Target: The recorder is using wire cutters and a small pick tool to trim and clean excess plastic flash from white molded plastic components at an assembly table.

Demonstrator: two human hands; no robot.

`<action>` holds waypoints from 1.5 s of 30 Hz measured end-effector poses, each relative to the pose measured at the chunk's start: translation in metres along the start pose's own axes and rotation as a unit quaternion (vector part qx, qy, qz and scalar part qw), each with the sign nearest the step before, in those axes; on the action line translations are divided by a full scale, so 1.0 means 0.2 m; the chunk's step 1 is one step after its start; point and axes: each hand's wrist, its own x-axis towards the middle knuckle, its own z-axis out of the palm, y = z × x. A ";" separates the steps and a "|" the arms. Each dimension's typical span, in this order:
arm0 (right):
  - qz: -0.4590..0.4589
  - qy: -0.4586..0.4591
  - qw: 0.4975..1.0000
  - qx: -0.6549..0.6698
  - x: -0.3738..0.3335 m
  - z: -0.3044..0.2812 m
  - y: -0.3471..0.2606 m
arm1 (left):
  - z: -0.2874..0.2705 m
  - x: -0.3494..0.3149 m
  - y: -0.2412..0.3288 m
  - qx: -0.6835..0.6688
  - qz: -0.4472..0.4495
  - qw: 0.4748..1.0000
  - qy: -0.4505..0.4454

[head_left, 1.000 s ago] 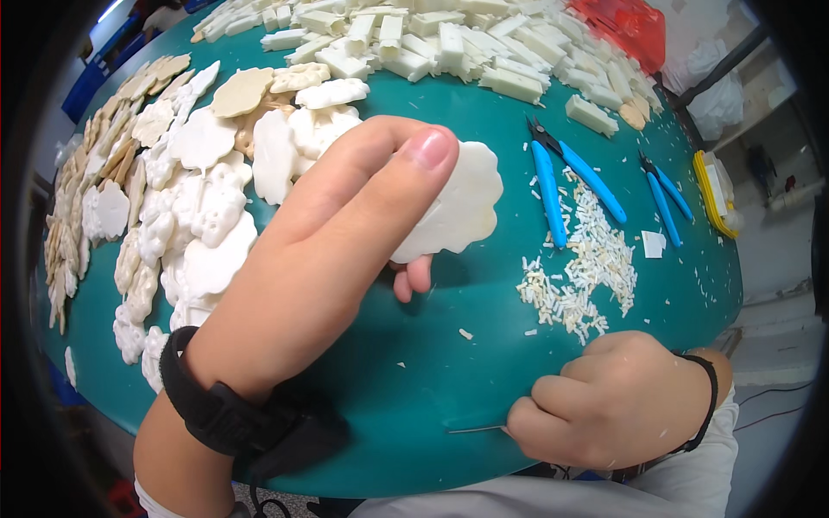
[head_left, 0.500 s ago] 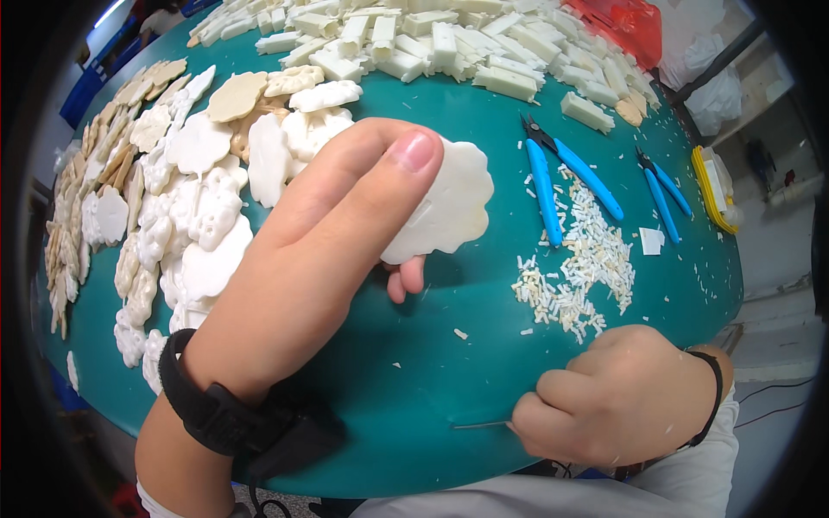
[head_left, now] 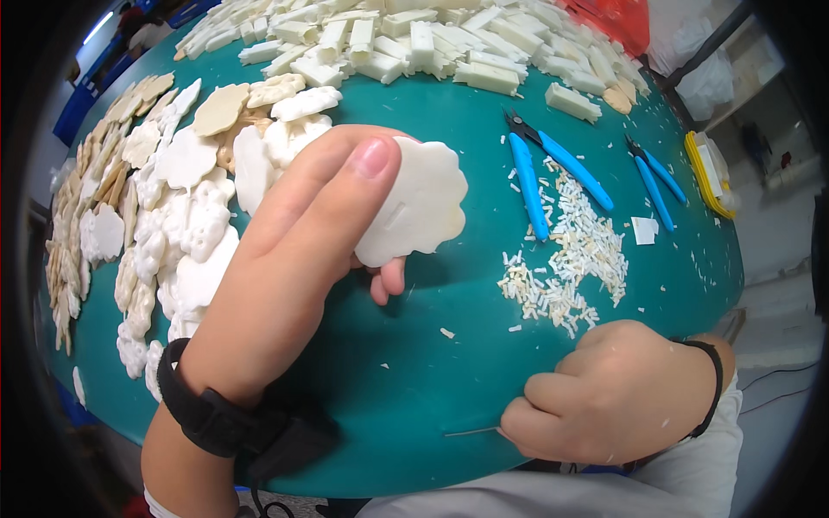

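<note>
Above the middle of the green table [head_left: 406, 345], my left hand [head_left: 319, 207] grips a flat white scalloped piece [head_left: 419, 203], thumb on top and fingertips underneath. A short slot-like mark shows on its face. My right hand [head_left: 596, 393] is closed low at the right, near the table's front edge, around a thin metal rod [head_left: 471, 432] whose end sticks out to the left. Its grip hides the rest of the rod. Left of my left hand lies a heap of similar white and beige scalloped pieces [head_left: 203, 268].
Blue-handled nippers [head_left: 561, 173] lie beside a pile of small white clippings [head_left: 583, 250]; smaller blue nippers [head_left: 656, 181] are farther right. Along the back, white block-shaped parts [head_left: 423, 43] are heaped near a red bag [head_left: 613, 22]. A yellow-rimmed container [head_left: 710, 173] sits at the right edge.
My view has shifted slightly, so the table items appear a little farther left. My left hand with the scalloped piece has moved a bit left; both grips are the same.
</note>
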 end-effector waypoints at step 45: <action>-0.087 -0.053 0.994 -0.044 -0.03 -0.04 0.05 | 0.02 -0.01 0.02 0.032 -0.013 0.999 0.025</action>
